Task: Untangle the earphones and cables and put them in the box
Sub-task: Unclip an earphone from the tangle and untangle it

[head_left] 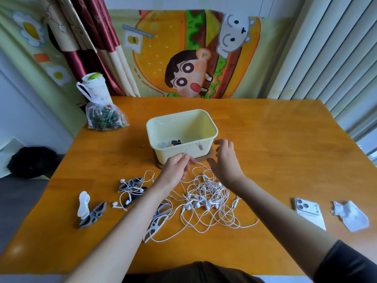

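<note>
A tangled heap of white earphones (206, 201) lies on the wooden table in front of me. My left hand (176, 168) pinches one white cable and lifts it just in front of the box. A blurred plug (200, 147) swings against the box's near wall. My right hand (223, 160) hovers beside it with fingers spread, holding nothing. The pale yellow box (181, 148) stands on a dark coaster past the hands, with a few small dark items inside. More earphones (127, 193) lie to the left, mixed with grey cable winders.
Grey and white cable winders (91, 213) lie at the left. A plastic bag (104, 117) and a white cup sit at the far left corner. A white phone (309, 213) and crumpled tissue (349, 215) lie at the right. A burger-print cloth hangs behind the table.
</note>
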### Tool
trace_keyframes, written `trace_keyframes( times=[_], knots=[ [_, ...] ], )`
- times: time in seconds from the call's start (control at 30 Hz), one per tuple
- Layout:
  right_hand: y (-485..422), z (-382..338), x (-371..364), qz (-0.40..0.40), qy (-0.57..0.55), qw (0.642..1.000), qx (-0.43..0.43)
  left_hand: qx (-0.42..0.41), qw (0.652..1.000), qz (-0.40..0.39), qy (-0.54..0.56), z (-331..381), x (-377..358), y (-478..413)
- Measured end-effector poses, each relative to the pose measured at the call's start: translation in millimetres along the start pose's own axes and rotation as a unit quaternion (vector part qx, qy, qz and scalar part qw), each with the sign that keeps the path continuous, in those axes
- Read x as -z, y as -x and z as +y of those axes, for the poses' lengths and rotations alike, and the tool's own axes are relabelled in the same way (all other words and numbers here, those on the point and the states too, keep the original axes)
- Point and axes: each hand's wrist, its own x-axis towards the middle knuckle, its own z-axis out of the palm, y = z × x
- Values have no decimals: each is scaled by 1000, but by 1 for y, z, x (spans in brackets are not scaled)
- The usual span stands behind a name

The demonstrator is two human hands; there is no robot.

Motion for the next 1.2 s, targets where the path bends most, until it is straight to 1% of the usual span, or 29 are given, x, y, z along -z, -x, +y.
trace_keyframes(
  times=[0.03, 0.07, 0.1, 0.13, 0.2, 0.23, 0.27, 0.3, 0.37, 0.47, 0.53, 0.57, 0.6, 0.67, 0.73, 0.77, 0.8, 0.83, 0.87, 0.93, 0.97, 1.0, 1.07, 1.13, 1.2],
  knots=[
    [5, -1, -4, 14, -24, 1000, 5, -3, 1000, 12, 19, 4, 0, 0],
    [11, -3, -9, 1, -44, 999, 15, -8, 999, 24, 38, 7, -1, -1],
    [17, -4, -14, -45, -54, 997, 29, -10, 997, 33, 65, 10, -2, -1],
    [22, -6, -20, -121, -46, 991, 45, -9, 995, 39, 97, 12, -3, -2],
    [31, -10, -31, -286, -3, 955, 76, -6, 989, 48, 137, 15, -2, -3],
    [35, -11, -36, -338, 9, 938, 83, -5, 989, 52, 141, 15, -1, -3],
    [37, -11, -40, -363, 7, 928, 83, -3, 989, 57, 140, 15, 1, -3],
    [38, -10, -41, -368, 0, 927, 76, 0, 989, 66, 135, 14, 3, -3],
    [35, -2, -40, -359, 1, 932, 43, 3, 987, 103, 124, 9, 14, -3],
    [23, 19, -31, -336, 42, 941, -2, -3, 979, 176, 98, -12, 35, -4],
    [15, 31, -22, -290, 51, 955, -19, 25, 978, 203, 41, -32, 45, -4],
    [11, 32, -16, -259, 43, 965, -22, 53, 978, 201, -5, -41, 48, -4],
    [7, 31, -11, -221, 32, 974, -19, 90, 978, 182, -54, -49, 50, -4],
    [0, 24, 0, -139, 17, 990, 11, 186, 969, 93, -130, -59, 49, -3],
    [-6, 13, 9, -78, 11, 995, 56, 281, 938, -17, -201, -58, 45, 1],
    [-8, 7, 13, -65, 9, 995, 74, 301, 921, -46, -241, -55, 42, 2],
    [-9, 0, 17, -62, 7, 994, 90, 295, 912, -46, -283, -51, 39, 3],
    [-10, -5, 20, -66, 4, 993, 101, 262, 912, -17, -314, -47, 36, 1],
    [-10, -10, 22, -72, 0, 991, 110, 207, 922, 25, -326, -44, 32, -1],
    [-9, -18, 20, -90, -3, 987, 129, 86, 954, 88, -274, -30, 23, -5],
    [-8, -20, 17, -99, -5, 985, 139, 37, 968, 91, -233, -20, 18, -6],
    [-6, -22, 13, -104, -7, 984, 146, -3, 978, 77, -196, -11, 13, -7],
    [-4, -24, 6, -104, -10, 984, 143, -57, 986, 34, -155, 0, 5, -6],
    [-3, -22, 3, -105, -23, 986, 127, -79, 982, 23, -170, 4, 3, -5],
    [-1, -16, 4, -128, -44, 984, 114, -89, 978, 53, -183, 2, 7, -5]
  ],
)
